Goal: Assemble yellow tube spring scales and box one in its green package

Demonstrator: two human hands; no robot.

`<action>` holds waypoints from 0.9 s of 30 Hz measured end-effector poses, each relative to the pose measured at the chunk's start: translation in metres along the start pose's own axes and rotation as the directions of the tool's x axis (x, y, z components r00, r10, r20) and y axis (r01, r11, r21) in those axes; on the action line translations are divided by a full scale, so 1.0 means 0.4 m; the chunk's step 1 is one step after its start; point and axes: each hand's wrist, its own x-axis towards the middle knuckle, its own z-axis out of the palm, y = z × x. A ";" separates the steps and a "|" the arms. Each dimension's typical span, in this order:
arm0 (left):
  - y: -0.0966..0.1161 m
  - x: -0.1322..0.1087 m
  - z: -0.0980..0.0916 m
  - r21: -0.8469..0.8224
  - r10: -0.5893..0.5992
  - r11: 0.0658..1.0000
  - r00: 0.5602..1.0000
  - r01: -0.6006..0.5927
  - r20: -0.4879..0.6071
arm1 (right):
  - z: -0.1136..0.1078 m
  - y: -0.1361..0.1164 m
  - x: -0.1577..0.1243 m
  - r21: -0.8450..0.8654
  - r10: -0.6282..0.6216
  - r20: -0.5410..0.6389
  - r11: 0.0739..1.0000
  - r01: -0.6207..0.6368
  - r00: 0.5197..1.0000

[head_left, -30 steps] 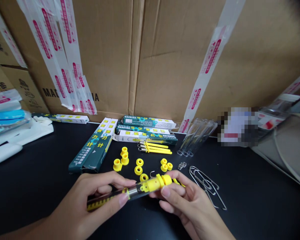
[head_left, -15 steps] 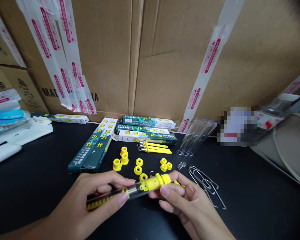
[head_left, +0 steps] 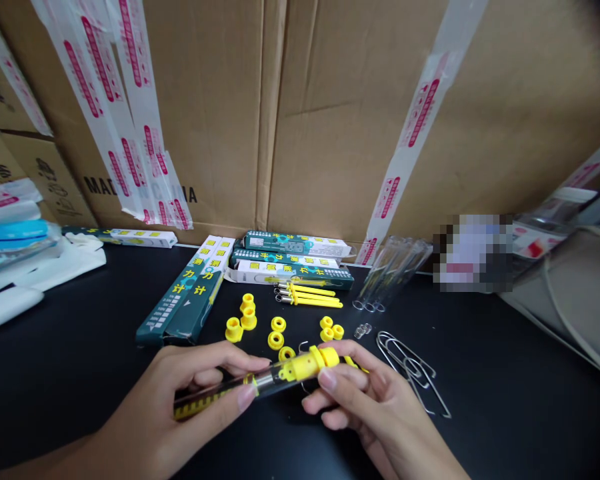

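A clear tube (head_left: 267,385) with a yellow scale, a metal spring part and a yellow plug inside lies slanted between my hands. My left hand (head_left: 180,407) is closed around its lower left part. At the right end, my right hand (head_left: 380,400) pinches the yellow cap (head_left: 329,358) between thumb and index finger, its other fingers curled below. Just behind the tube are yellow rings (head_left: 276,341), and to their left yellow flanged caps (head_left: 234,329). A thin metal hook (head_left: 303,347) shows behind the tube; part of it is hidden.
Printed narrow boxes (head_left: 190,293) lie at the back left of the black table (head_left: 80,373). Yellow rods (head_left: 315,301), clear tubes (head_left: 393,273), small springs (head_left: 363,331) and large wire hooks (head_left: 413,367) lie behind and right. A cardboard box (head_left: 220,120) stands behind.
The fingers of my right hand have shifted slightly on the yellow cap, the lower ones moving a little left. More of the metal hook shows. My left hand stays in place.
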 end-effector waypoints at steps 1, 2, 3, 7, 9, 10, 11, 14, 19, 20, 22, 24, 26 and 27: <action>-0.002 0.000 0.000 -0.010 0.018 1.000 1.000 -0.018 0.001 | 0.001 0.001 0.001 0.001 -0.003 -0.004 1.000 0.003 1.000; -0.003 0.000 -0.001 -0.018 0.030 0.999 1.000 -0.030 0.007 | 0.003 0.001 0.002 0.005 -0.005 -0.007 1.000 0.005 1.000; -0.004 0.000 -0.002 -0.023 0.034 0.999 0.999 -0.033 0.015 | 0.004 0.001 0.003 0.009 -0.006 -0.005 1.000 0.006 1.000; -0.002 0.001 -0.004 -0.012 0.028 1.000 0.999 -0.028 0.035 | 0.010 -0.002 0.001 0.029 -0.013 -0.005 0.999 0.013 1.000; 0.000 0.001 -0.004 -0.014 0.029 0.999 0.999 -0.029 0.039 | 0.015 -0.007 -0.002 0.046 -0.019 -0.014 0.999 0.020 1.000; 0.001 0.001 -0.004 -0.018 0.027 0.999 0.999 -0.026 0.042 | 0.017 -0.009 -0.004 0.057 -0.023 -0.017 0.998 0.024 1.000; 0.001 0.001 -0.003 -0.022 0.021 1.000 0.999 -0.020 0.045 | 0.019 -0.012 -0.005 0.067 -0.026 -0.017 0.997 0.027 1.000; 0.003 0.001 0.001 -0.017 -0.010 1.000 0.999 0.011 0.039 | 0.023 -0.016 -0.008 0.095 -0.027 -0.001 0.995 0.027 1.000; 0.005 -0.004 0.007 0.043 -0.053 0.998 0.999 0.053 0.004 | 0.019 -0.011 -0.004 0.096 -0.018 0.013 0.995 0.016 1.000; 0.004 -0.007 0.009 0.061 -0.051 0.997 0.999 0.052 -0.018 | 0.018 -0.010 -0.003 0.093 -0.018 0.012 0.995 0.017 1.000; 0.003 -0.013 0.011 0.108 -0.027 0.994 0.997 0.035 -0.077 | 0.015 -0.006 -0.001 0.093 -0.024 0.010 0.995 0.022 1.000; 0.002 -0.018 0.013 0.155 0.014 0.988 0.992 0.005 -0.123 | 0.012 -0.004 0.001 0.091 -0.028 0.013 0.995 0.027 1.000; 0.002 -0.019 0.016 0.179 0.058 0.983 0.986 -0.030 -0.154 | 0.010 -0.003 0.001 0.081 -0.025 0.015 0.996 0.024 1.000; 0.003 -0.018 0.018 0.178 0.074 0.983 0.983 -0.043 -0.169 | 0.009 -0.003 0.001 0.073 -0.021 0.014 0.997 0.020 1.000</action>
